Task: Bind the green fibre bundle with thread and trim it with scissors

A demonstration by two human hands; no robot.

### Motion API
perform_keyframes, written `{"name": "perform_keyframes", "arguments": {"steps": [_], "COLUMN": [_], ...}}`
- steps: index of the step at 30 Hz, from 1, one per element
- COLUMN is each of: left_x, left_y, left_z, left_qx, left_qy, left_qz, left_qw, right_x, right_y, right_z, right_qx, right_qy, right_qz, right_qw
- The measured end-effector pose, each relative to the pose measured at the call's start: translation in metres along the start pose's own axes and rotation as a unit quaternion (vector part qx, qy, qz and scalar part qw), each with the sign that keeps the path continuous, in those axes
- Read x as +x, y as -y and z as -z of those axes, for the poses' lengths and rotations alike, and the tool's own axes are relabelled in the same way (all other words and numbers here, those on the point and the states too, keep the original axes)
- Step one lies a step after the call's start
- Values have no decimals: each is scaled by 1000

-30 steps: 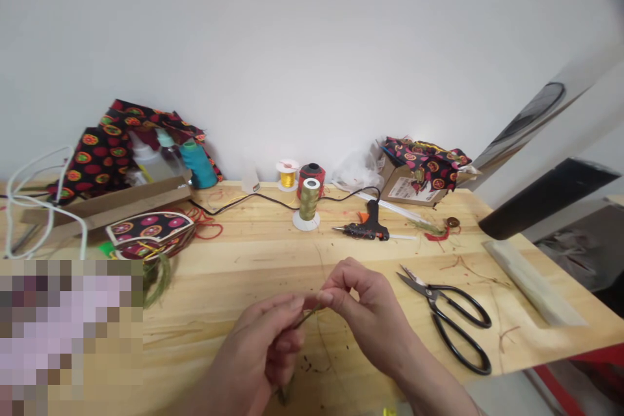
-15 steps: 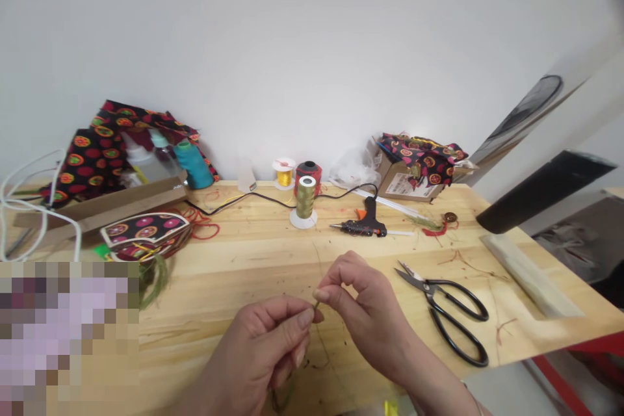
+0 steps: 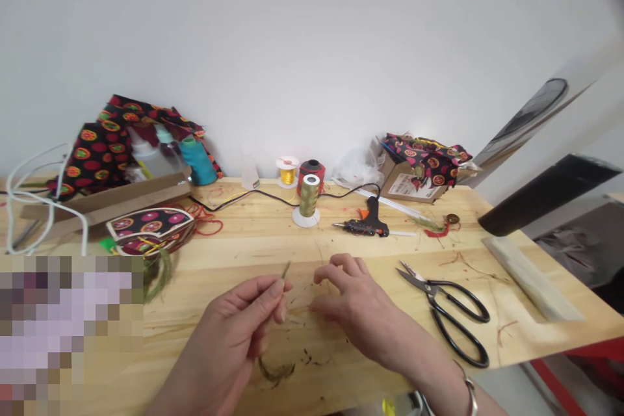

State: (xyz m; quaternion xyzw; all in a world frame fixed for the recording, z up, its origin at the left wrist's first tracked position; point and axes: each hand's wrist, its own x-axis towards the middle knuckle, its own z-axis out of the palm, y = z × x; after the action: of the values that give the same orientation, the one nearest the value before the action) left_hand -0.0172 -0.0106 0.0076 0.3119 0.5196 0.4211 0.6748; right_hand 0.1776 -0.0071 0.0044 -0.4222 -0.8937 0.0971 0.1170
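Strands [image 3: 286,269] in left hand [image 3: 238,325], near right hand [image 3: 355,302]

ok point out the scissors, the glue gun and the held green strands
Scissors [image 3: 429,288], head view, on the pivot
Glue gun [image 3: 367,227], head view, on the body
Green strands [image 3: 286,270], head view, on the tip

The left hand [image 3: 234,325] and right hand [image 3: 355,302] are bare, with slim fingers; the visible forearms [image 3: 422,348] are bare too. The right one wears a narrow, shiny, silvery bracelet [image 3: 471,395], curved, with a thin dark strand [image 3: 459,368] next to it. Whether they join is unclear.
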Motion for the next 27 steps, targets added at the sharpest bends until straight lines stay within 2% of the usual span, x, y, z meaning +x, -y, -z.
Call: {"name": "perform_keyframes", "arguments": {"steps": [4, 8, 10, 12, 14, 15, 18, 19, 20, 21, 22, 23, 25, 26, 27], "left_x": [1, 4, 5, 6, 8, 8, 10, 10, 11, 11, 12, 12, 12, 12, 12], "left_y": [-1, -3, -3, -2, 0, 1, 4, 4, 5, 5, 5, 4, 4, 3, 3], "left_z": [1, 2, 2, 3, 3, 4, 5, 5, 5, 5, 6, 6, 8, 8, 9], "left_qx": [-15, -32, -40, -44, -56, -66, -90, -95, -98, -101, -105, -109, -114, -115, -115], "left_qy": [-19, -30, -36, -43, -49, -52, -60, -61, -59, -56, -54, -52, -54, -55, -56], "left_qz": [-4, -4, -9, -17, -22, -22, -14, -10, -8, -8, -10, -14, -21, -22, -21], "left_qw": [1000, 999, 998, 998, 997, 996, 994, 994, 993, 993, 993, 993, 992, 992, 992], "right_x": [1, 1, -1, -2, -1, 1, 9, 12, 13, 14, 13, 11, 5, 1, -2], "right_y": [0, -1, -1, 1, 3, 4, 5, 5, 5, 4, 3, 2, 1, 2, 2], "right_z": [3, 2, 2, 1, -2, -4, -12, -13, -13, -11, -9, -5, 3, 6, 8], "right_qx": [-14, 14, 85, 205, 351, 425, 606, 633, 635, 609, 559, 491, 340, 275, 224], "right_qy": [29, 49, 51, 25, -38, -69, -125, -133, -142, -150, -156, -154, -111, -77, -41], "right_qz": [55, 76, 65, 22, -55, -99, -223, -252, -274, -287, -284, -265, -178, -126, -79], "right_qw": [998, 996, 993, 978, 934, 897, 753, 720, 708, 724, 763, 815, 917, 950, 971]}}
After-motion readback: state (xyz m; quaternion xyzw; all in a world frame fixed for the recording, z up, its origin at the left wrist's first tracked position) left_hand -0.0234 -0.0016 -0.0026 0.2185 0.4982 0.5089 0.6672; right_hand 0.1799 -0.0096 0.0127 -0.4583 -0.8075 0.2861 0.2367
